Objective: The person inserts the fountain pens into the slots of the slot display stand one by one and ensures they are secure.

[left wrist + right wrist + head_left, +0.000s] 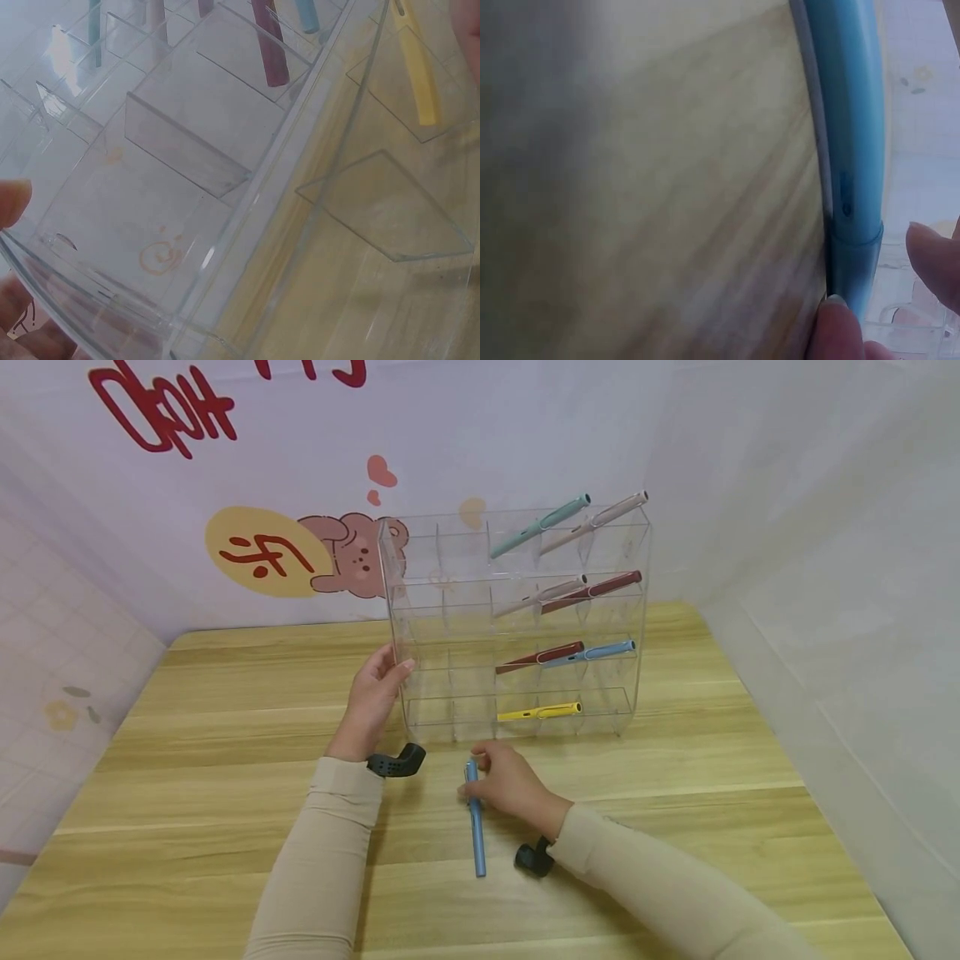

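Note:
A clear acrylic pen rack (472, 693) with stepped, divided tiers stands on the table. My left hand (375, 689) grips its left side panel, thumb at the front and fingers behind; the left wrist view shows the thumb (11, 202) at the panel's edge. A blue capped pen (477, 843) lies on the wood in front of the rack, its clip end away from me. My right hand (513, 781) holds that end, thumb across the cap and fingers curled about it. In the right wrist view the blue pen (851, 127) runs down to the fingertips (836, 330), one finger standing off it.
The rack's right-hand columns hold a teal pen (543, 525), two pale pens, two dark red pens, another blue pen (600, 652) and a yellow pen (540, 712). A printed cloth (525, 435) hangs behind the wooden table (225, 718).

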`<state>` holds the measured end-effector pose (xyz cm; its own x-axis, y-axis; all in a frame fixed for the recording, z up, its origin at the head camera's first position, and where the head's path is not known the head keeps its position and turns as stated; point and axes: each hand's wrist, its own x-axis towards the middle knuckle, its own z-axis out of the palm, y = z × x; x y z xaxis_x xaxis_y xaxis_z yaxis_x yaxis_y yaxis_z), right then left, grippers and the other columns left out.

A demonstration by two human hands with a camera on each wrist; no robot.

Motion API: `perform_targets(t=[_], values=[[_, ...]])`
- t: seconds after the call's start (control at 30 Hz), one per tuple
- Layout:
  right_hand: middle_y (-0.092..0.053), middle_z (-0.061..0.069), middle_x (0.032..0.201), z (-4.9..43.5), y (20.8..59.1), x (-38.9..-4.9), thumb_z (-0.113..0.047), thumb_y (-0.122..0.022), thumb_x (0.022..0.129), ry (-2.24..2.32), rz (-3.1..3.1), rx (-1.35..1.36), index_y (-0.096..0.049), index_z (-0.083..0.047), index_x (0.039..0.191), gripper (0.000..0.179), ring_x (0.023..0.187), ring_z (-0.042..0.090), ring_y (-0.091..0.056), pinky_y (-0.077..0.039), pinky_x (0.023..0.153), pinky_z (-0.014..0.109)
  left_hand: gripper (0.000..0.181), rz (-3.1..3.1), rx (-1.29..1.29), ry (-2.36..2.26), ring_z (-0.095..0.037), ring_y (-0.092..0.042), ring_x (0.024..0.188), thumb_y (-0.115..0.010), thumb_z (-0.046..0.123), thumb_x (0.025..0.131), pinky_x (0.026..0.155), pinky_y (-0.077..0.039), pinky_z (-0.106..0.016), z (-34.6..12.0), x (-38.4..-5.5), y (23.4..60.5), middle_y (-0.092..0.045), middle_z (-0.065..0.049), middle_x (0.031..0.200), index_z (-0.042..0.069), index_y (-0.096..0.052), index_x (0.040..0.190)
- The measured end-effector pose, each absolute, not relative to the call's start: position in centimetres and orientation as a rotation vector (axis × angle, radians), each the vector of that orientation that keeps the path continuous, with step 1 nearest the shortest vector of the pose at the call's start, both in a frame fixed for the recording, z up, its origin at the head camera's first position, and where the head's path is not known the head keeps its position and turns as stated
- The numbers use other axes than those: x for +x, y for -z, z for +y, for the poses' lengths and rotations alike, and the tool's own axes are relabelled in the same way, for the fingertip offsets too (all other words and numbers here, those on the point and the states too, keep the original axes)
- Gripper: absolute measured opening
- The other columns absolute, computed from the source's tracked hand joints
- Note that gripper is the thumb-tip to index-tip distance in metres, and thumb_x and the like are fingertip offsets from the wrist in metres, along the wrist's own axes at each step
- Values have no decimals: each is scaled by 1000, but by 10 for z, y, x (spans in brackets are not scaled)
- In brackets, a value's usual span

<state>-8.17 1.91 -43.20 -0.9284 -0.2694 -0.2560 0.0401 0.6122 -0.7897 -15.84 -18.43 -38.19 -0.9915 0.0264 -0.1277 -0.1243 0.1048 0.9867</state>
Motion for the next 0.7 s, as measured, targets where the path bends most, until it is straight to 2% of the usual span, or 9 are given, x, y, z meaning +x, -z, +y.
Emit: perform_targets(t=[0.23, 0.4, 0.57, 0.7], values=[[-63, 9, 101, 16, 431, -87, -17, -84, 74, 1162, 2492, -243, -56, 3, 127, 64, 87, 18, -55, -49, 79, 36, 56, 2265, -84, -2020, -24, -36, 135, -53, 28, 100, 111, -28, -47, -186, -160, 384, -35, -10, 152, 14, -32, 150], [-63, 7, 93, 16, 430, -88, -15, -84, 73, 1132, 2505, -287, -56, 5, 126, 63, 80, 17, -54, -48, 73, 33, 56, 2268, -90, -2013, -23, -37, 135, -53, 28, 100, 111, -28, -48, -185, -160, 384, -37, -8, 151, 15, -33, 150], [-60, 5, 87, 14, 430, -89, -14, -85, 72, 1069, 2552, -364, -61, 6, 117, 54, 76, 16, -52, -47, 69, 31, 56, 2264, -102, -2011, -23, -38, 135, -53, 27, 100, 111, -28, -48, -185, -162, 384, -38, -6, 151, 15, -33, 150], [-62, 6, 89, 12, 431, -90, -15, -85, 72, 998, 2588, -406, -64, 5, 112, 49, 77, 17, -52, -48, 72, 32, 55, 2263, -101, -2010, -23, -37, 135, -53, 27, 100, 111, -28, -48, -185, -161, 384, -38, -6, 151, 15, -33, 150]])
